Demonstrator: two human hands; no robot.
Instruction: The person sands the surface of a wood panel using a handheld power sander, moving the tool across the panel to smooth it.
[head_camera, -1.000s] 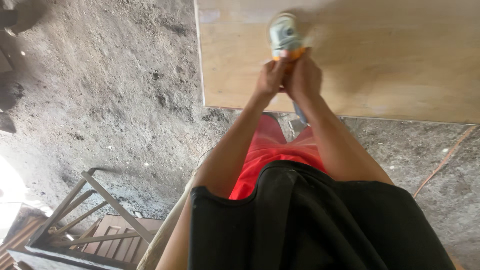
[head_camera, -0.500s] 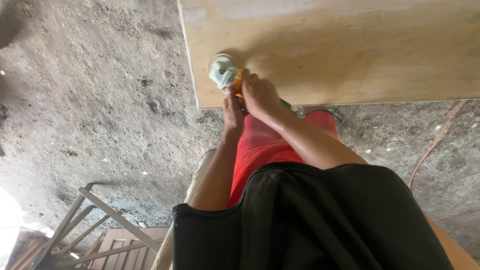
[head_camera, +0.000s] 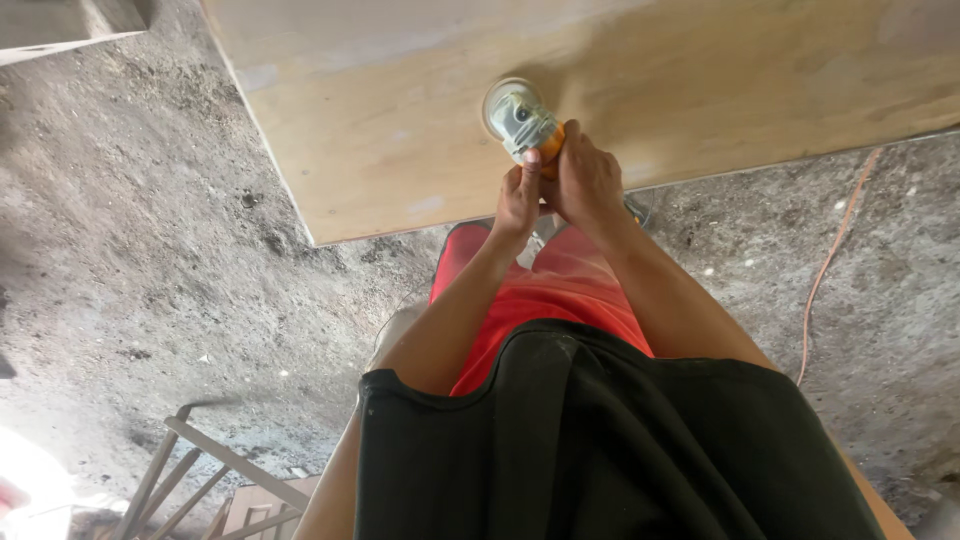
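Observation:
A hand-held power sander (head_camera: 522, 117) with a grey head, round disc and orange body rests on a large pale plywood sheet (head_camera: 400, 110) lying on the ground. My left hand (head_camera: 519, 200) grips the tool's body from the near left side. My right hand (head_camera: 590, 180) wraps the orange handle from the right. Both arms reach forward over red shorts and a black shirt. The sander sits a short way in from the sheet's near edge.
Rough grey concrete ground (head_camera: 140, 260) surrounds the sheet. An orange cable (head_camera: 828, 262) trails along the ground at right. A grey metal frame (head_camera: 200, 470) lies at bottom left. A pale board edge (head_camera: 60, 25) shows at top left.
The sander and both hands have moved farther onto the plywood from its near edge. The view has shifted, so the sheet's corner now lies left of my arms.

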